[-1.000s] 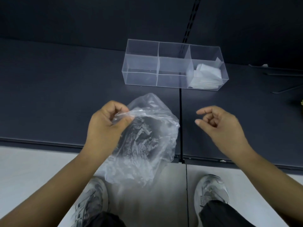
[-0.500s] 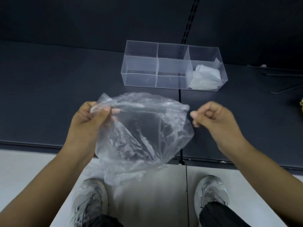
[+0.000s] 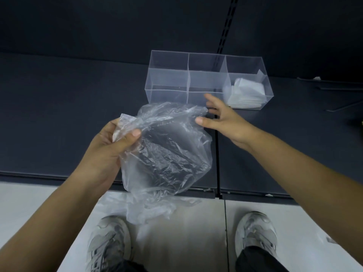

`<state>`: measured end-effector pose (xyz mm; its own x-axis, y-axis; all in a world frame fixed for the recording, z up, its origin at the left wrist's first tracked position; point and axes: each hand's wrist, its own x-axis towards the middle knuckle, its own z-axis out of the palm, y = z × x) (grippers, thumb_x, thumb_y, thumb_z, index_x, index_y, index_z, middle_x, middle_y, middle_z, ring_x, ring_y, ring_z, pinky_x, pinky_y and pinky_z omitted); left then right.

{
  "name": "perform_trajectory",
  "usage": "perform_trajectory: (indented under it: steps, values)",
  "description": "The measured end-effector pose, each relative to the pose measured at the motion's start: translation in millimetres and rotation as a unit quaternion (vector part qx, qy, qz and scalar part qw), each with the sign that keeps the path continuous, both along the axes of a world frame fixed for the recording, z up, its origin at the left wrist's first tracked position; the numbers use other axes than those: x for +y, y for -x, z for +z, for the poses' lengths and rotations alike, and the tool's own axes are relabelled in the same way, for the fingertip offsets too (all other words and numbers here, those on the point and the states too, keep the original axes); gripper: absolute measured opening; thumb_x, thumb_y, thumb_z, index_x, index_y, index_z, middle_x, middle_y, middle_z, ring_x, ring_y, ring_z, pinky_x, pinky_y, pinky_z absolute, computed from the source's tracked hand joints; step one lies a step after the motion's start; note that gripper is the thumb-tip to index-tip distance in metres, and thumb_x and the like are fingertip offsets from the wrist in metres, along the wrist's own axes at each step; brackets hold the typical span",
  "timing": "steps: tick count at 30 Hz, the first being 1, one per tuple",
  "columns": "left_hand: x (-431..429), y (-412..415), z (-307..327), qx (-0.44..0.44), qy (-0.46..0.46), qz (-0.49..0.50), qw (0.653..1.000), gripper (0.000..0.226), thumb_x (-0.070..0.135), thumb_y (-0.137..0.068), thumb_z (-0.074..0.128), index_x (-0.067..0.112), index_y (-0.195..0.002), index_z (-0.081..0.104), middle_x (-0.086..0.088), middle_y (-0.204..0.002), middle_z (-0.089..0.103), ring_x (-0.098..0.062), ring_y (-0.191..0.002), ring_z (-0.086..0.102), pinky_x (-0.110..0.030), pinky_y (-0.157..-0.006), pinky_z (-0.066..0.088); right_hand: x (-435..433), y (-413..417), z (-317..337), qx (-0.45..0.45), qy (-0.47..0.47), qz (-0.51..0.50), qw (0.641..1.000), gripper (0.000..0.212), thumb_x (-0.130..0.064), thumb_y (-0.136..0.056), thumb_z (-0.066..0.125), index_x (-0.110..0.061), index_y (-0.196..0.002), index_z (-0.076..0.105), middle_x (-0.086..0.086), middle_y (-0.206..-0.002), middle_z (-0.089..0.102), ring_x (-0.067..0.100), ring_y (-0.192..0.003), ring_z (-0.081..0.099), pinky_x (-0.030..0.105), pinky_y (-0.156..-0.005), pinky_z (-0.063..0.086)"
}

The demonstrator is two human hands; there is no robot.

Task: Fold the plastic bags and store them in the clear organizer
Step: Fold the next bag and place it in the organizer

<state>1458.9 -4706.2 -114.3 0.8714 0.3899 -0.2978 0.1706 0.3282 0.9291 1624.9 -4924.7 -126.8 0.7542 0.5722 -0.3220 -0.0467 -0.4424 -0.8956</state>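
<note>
A crumpled clear plastic bag [image 3: 169,154] hangs in the air over the front edge of the dark table. My left hand [image 3: 115,142] pinches its upper left corner between thumb and fingers. My right hand [image 3: 224,118] is spread at the bag's upper right edge, fingers straight, thumb tip touching the plastic, gripping nothing. Behind the hands stands the clear organizer [image 3: 169,81] with three compartments. Its right compartment holds folded white bags [image 3: 247,93]; the left and middle ones hold nothing.
The dark table [image 3: 68,114] has a seam [image 3: 217,163] running front to back under the bag. A slotted rail [image 3: 225,26] climbs the dark back wall. Thin dark rods [image 3: 334,85] lie at the far right. My two shoes [image 3: 110,242] stand on the pale floor.
My right hand let go of the bag's right corner and opened, moving up toward the organizer. The bag has sagged and bunched toward my left hand, which still pinches it.
</note>
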Motion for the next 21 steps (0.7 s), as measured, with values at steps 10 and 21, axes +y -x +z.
perform_trajectory:
  steps: [10, 21]
  values:
    - [1.4, 2.5, 7.0, 0.013, 0.023, 0.012, 1.0, 0.019, 0.035, -0.083, 0.064, 0.024, -0.091, 0.077, 0.0, -0.091, 0.076, -0.013, -0.08, 0.072, -0.024, -0.064, 0.056, -18.4, 8.4, 13.7, 0.024, -0.128, -0.038, 0.991, 0.019, -0.025, -0.092, 0.059, -0.007, -0.09, 0.053, 0.008, -0.085, 0.056, 0.02, -0.079, 0.055, 0.03, -0.076, 0.048]
    - [-14.2, -8.0, 30.0, 0.02, -0.386, -0.096, 0.917, 0.035, 0.055, -0.082, 0.05, 0.038, -0.109, 0.064, 0.021, -0.116, 0.062, 0.01, -0.108, 0.054, -0.005, -0.09, 0.037, -15.9, 43.6, 44.9, -0.025, -0.167, 0.073, 0.983, 0.024, 0.005, -0.085, 0.065, -0.013, -0.094, 0.052, -0.006, -0.074, 0.057, 0.02, -0.066, 0.049, 0.022, -0.067, 0.045]
